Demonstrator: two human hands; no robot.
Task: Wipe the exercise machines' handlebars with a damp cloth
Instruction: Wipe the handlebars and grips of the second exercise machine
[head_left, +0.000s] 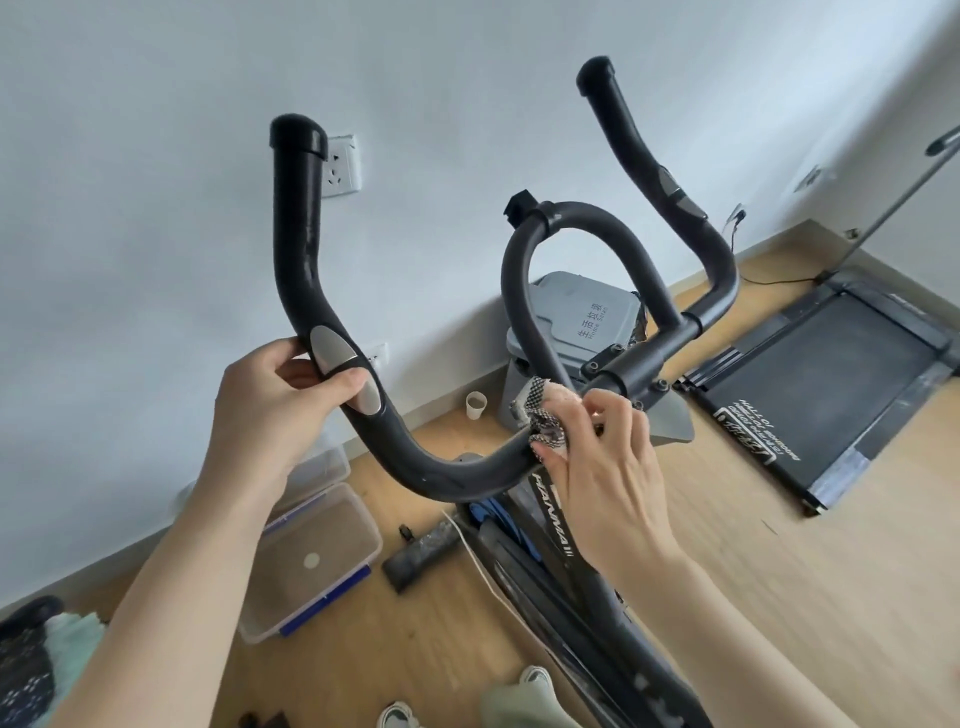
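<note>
Hands are well apart. The left hand (280, 395) is wrapped round the bike's handlebar (447, 480) at the metal sensor plate (332, 348); the right hand (602, 467) pinches the cloth (540, 415) against the bar just left of the centre clamp (634, 374). Risks as I read them: 1) The cloth is bunched small, with only a corner or so on the tube, so a stroke probably cleans the top face and skips the underside; it needs wrapping round the bar. 2) The clamp bolts and the foot of the inner loop (571, 228) sit right next to the cloth. Weave that snags there could pull it out of what looks like a light fingertip pinch, and it would land on the floor (727, 571) among the clutter and pick up grit. 3) The left hand covers the grip section, which is easily missed unless that hand moves before the wipe reaches it. 4) The sensor plates are likely pulse contacts; if the cloth is too wet, water could get in at the plate edges. I can't judge how wet it is from here. 5) Both upright ends, the loop and the right-side sensor (675, 192) look untouched. The treadmill (831, 384) is a separate machine and easy to forget.
</note>
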